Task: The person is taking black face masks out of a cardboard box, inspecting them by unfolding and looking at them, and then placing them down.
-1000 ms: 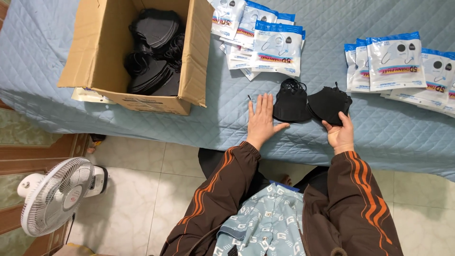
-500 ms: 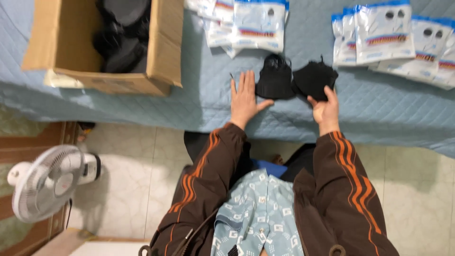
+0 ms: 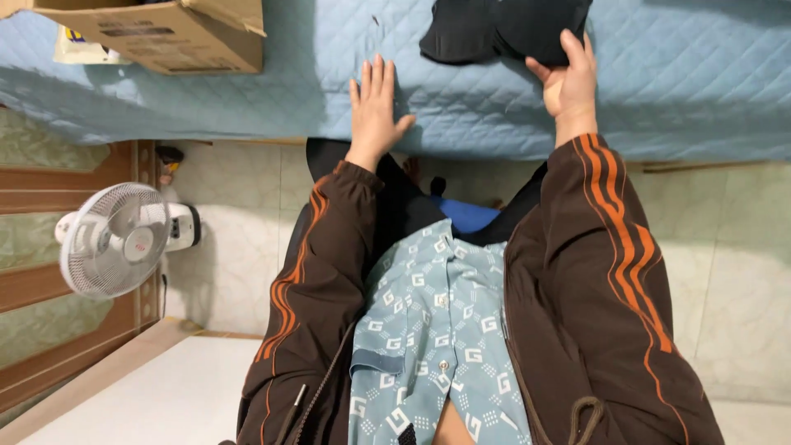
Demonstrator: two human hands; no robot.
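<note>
Two black face masks [image 3: 503,29] lie side by side on a light blue quilted table cover [image 3: 692,91] at the top of the view. My right hand [image 3: 568,78] grips the near edge of the right mask, thumb under it. My left hand [image 3: 375,107] rests flat on the cover, fingers spread, a little left of the masks and not touching them. Both arms wear dark brown sleeves with orange stripes.
A cardboard box [image 3: 165,33] stands on the cover at the top left, only its near wall showing. A white floor fan [image 3: 115,239] stands on the tiled floor at the left, beside wooden panelling. The table's front edge runs across just below my hands.
The view has tilted down toward my lap, so the box's contents and the packets of masks have left the frame. My hands stay where they were by the black masks.
</note>
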